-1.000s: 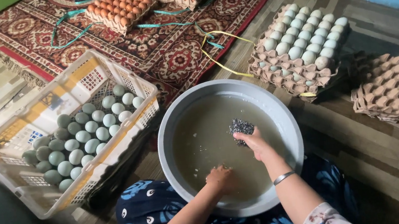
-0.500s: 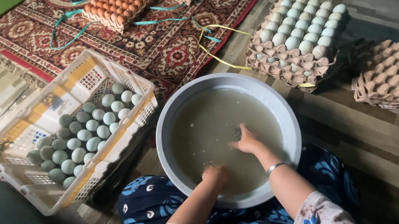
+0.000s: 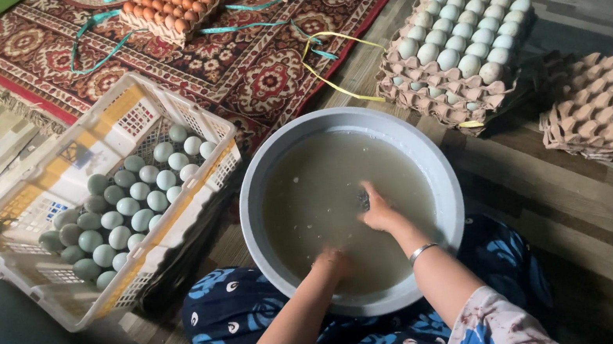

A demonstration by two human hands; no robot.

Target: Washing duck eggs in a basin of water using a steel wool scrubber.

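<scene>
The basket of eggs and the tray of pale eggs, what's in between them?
In the head view, the grey basin of cloudy water sits between the basket and the tray, plus a rug corner.

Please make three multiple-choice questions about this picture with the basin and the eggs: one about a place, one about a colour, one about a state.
1. Where is the white crate of pale eggs?
A. left of the basin
B. inside the basin
C. on the carton trays

2. What colour are the eggs on the rug?
A. blue
B. brown
C. black

3. How is the right hand?
A. raised in air
B. on the crate
C. dipped in the water

Answers:
1 A, the crate sits left of the grey basin.
2 B, brown eggs fill that tray.
3 C, it sits in cloudy water.
</scene>
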